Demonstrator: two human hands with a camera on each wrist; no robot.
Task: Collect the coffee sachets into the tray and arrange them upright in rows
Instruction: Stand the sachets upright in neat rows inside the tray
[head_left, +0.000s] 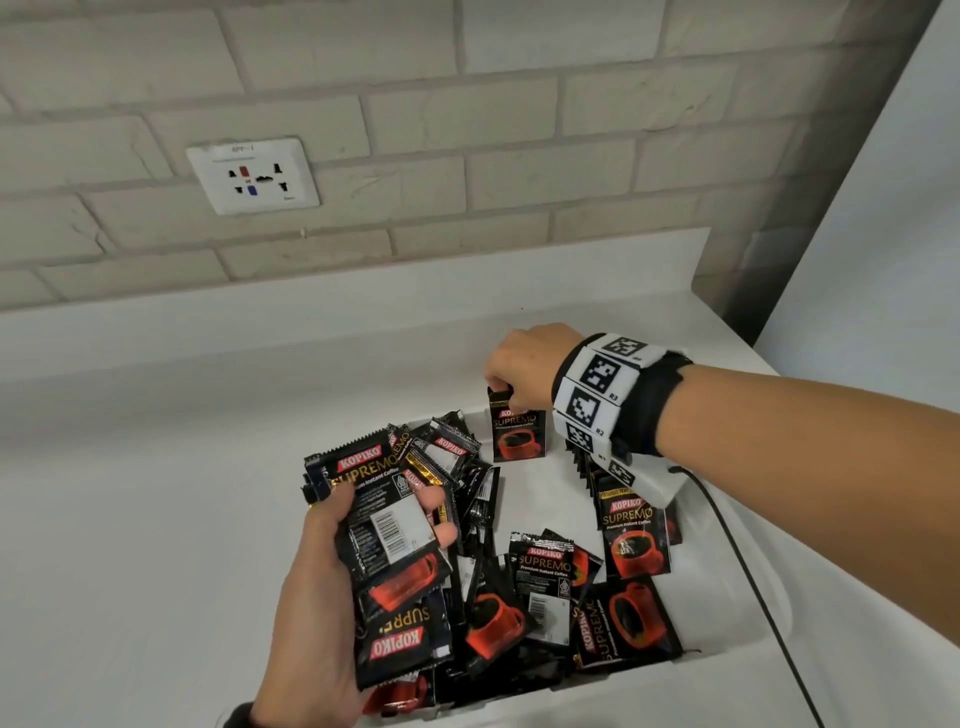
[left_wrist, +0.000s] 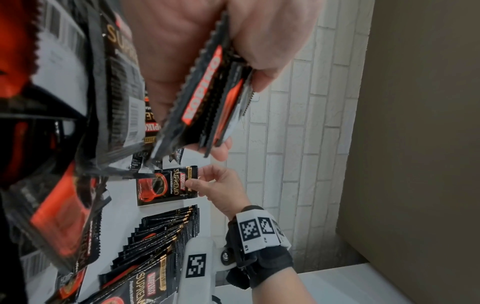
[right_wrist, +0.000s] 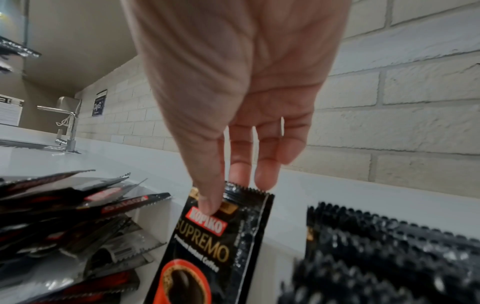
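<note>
A white tray (head_left: 540, 499) on the counter holds a loose pile of black Kopiko Supremo coffee sachets (head_left: 498, 613). My left hand (head_left: 387, 512) grips a stack of sachets (head_left: 395, 561) above the tray's left side; the left wrist view shows the stack (left_wrist: 205, 98) between thumb and fingers. My right hand (head_left: 506, 387) pinches the top edge of one sachet (head_left: 519, 436) standing upright at the tray's far wall, as seen in the right wrist view with the hand (right_wrist: 223, 197) on the sachet (right_wrist: 207, 246). A row of upright sachets (head_left: 631, 530) fills the right side.
The white counter (head_left: 156, 467) runs along a brick wall with a socket plate (head_left: 253, 175). A black cable (head_left: 748, 571) trails from my right wrist across the tray's right rim. A white panel (head_left: 883, 234) stands at the right. A tap (right_wrist: 67, 123) is far off to the left.
</note>
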